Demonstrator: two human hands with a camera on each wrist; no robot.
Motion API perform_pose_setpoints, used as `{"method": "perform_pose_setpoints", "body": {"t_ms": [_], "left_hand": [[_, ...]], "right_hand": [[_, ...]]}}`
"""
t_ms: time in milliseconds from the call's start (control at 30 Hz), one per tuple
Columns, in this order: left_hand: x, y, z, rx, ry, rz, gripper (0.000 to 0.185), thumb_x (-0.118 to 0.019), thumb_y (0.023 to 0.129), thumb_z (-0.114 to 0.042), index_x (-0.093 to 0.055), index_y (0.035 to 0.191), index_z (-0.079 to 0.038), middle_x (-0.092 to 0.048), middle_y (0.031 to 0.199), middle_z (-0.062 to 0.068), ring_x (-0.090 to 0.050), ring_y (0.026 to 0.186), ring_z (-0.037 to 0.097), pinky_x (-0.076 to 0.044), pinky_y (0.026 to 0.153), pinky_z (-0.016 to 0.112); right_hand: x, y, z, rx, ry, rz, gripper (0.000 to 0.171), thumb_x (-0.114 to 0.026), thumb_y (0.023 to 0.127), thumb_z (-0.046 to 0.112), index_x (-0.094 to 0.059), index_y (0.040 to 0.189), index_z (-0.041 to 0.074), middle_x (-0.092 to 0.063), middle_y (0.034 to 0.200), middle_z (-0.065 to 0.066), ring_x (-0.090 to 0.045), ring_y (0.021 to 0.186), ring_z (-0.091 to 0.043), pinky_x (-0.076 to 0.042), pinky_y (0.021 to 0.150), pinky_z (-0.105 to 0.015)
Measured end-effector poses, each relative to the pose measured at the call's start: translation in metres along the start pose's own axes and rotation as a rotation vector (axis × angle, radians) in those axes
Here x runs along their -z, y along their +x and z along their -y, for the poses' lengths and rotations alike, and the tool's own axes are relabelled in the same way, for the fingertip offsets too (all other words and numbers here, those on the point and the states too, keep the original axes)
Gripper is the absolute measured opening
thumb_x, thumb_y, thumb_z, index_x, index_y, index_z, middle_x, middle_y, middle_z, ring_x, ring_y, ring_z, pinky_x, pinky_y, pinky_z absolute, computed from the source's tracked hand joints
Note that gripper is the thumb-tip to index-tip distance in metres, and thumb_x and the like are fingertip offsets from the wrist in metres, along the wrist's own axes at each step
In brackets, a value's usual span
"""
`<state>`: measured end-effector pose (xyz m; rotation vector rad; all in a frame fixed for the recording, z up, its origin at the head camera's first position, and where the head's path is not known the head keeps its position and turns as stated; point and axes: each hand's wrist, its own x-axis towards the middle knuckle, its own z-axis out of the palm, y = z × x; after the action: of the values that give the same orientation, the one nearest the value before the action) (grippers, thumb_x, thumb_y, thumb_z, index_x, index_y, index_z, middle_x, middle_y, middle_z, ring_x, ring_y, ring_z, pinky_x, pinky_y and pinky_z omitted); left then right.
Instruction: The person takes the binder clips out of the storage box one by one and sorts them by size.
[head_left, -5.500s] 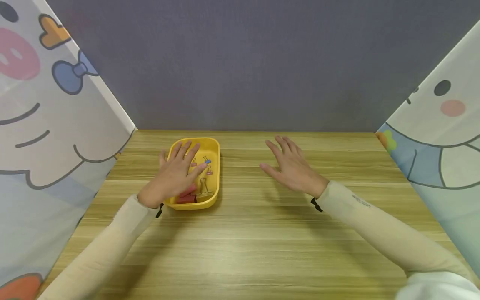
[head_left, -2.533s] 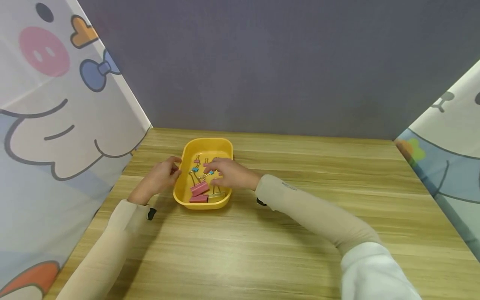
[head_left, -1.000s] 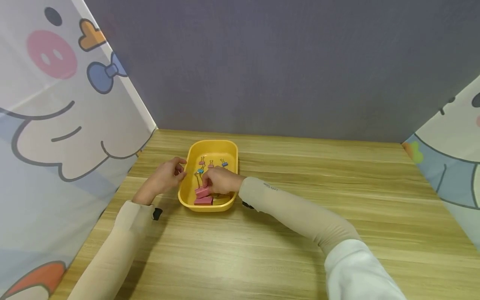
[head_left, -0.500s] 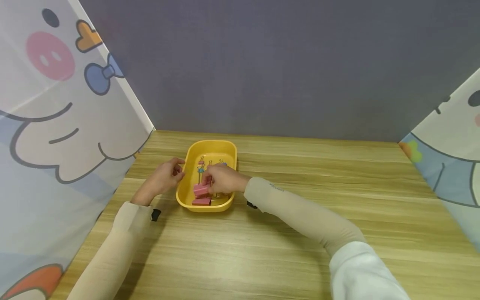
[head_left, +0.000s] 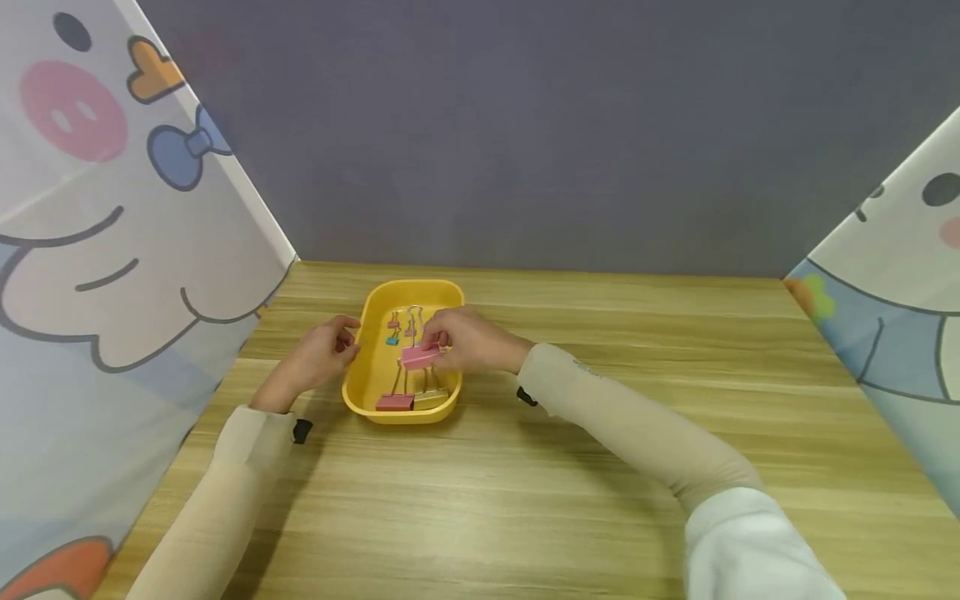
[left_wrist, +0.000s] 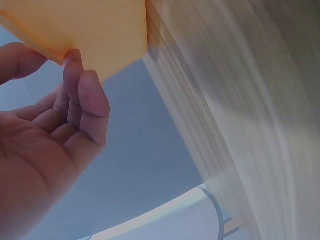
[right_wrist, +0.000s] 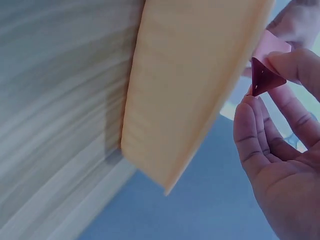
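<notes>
In the head view, a yellow tray (head_left: 352, 400) stands on the wooden table with binder clips in it. My right hand (head_left: 476, 340) pinches a large pink binder clip (head_left: 417, 357) between thumb and fingers, raised over the tray, its wire handles pointing away from me. The right wrist view shows the clip's triangular end (right_wrist: 265, 79) near the tray's rim. My left hand (head_left: 318, 354) holds the tray's left rim, fingers curled; the left wrist view shows its fingertips (left_wrist: 92, 90) against the outer wall. A red-pink binder clip (head_left: 395, 402) and a gold binder clip (head_left: 431, 399) lie at the tray's near end.
Farther back in the tray lie small clips, among them a pink one (head_left: 393, 323) and a teal one (head_left: 393, 341). The right hand hides part of the tray. A grey wall (head_left: 525, 142) rises behind the table (head_left: 600, 500), with cartoon-printed panels on both sides.
My right hand came from above the table into the tray, took the large pink binder clip and lifted it away from the red-pink one. My left hand went to the tray's left rim.
</notes>
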<state>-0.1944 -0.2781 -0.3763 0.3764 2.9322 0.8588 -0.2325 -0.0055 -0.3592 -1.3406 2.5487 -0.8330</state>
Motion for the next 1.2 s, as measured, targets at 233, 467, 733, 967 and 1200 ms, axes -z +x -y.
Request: {"method": "perform_pose_setpoints", "body": {"t_ms": [233, 467, 733, 967, 1200], "left_hand": [[0.003, -0.002, 0.003, -0.001, 0.008, 0.0, 0.039, -0.056, 0.093, -0.005, -0.046, 0.126, 0.011, -0.058, 0.1, 0.02, -0.056, 0.088, 0.03, -0.048, 0.075, 0.044], [0.006, -0.004, 0.001, -0.007, 0.014, -0.004, 0.039, -0.057, 0.092, -0.005, -0.046, 0.126, 0.012, -0.058, 0.098, 0.02, -0.056, 0.086, 0.03, -0.047, 0.074, 0.043], [0.006, -0.004, 0.002, -0.004, 0.003, 0.01, 0.039, -0.057, 0.093, -0.005, -0.045, 0.126, 0.011, -0.059, 0.097, 0.019, -0.056, 0.083, 0.028, -0.048, 0.071, 0.04], [0.005, -0.004, 0.001, -0.013, 0.003, 0.016, 0.04, -0.058, 0.093, -0.005, -0.045, 0.126, 0.012, -0.059, 0.096, 0.019, -0.057, 0.083, 0.028, -0.048, 0.07, 0.039], [0.002, -0.003, 0.0, -0.02, 0.006, 0.015, 0.04, -0.057, 0.092, -0.006, -0.045, 0.126, 0.012, -0.059, 0.095, 0.018, -0.056, 0.083, 0.027, -0.048, 0.07, 0.039]], "right_hand": [[0.014, -0.015, -0.009, 0.038, -0.025, -0.073, 0.011, -0.07, 0.079, 0.01, -0.07, 0.089, 0.014, -0.06, 0.088, 0.004, -0.056, 0.08, -0.014, -0.044, 0.072, -0.023], [0.027, -0.031, -0.023, 0.023, -0.035, -0.126, 0.01, -0.073, 0.079, 0.012, -0.069, 0.089, 0.014, -0.059, 0.087, 0.005, -0.059, 0.082, -0.021, -0.045, 0.073, -0.024], [0.038, -0.051, -0.045, -0.05, -0.045, -0.165, 0.012, -0.074, 0.078, 0.01, -0.069, 0.089, 0.012, -0.061, 0.086, 0.004, -0.057, 0.08, -0.017, -0.046, 0.072, -0.028], [0.038, -0.068, -0.065, -0.1, -0.034, -0.169, 0.011, -0.075, 0.079, 0.009, -0.07, 0.088, 0.01, -0.062, 0.086, -0.001, -0.057, 0.079, -0.018, -0.046, 0.072, -0.03], [0.037, -0.083, -0.085, -0.181, -0.01, -0.176, 0.016, -0.075, 0.077, 0.005, -0.07, 0.091, 0.01, -0.062, 0.088, -0.002, -0.058, 0.081, -0.021, -0.047, 0.072, -0.032]]}}
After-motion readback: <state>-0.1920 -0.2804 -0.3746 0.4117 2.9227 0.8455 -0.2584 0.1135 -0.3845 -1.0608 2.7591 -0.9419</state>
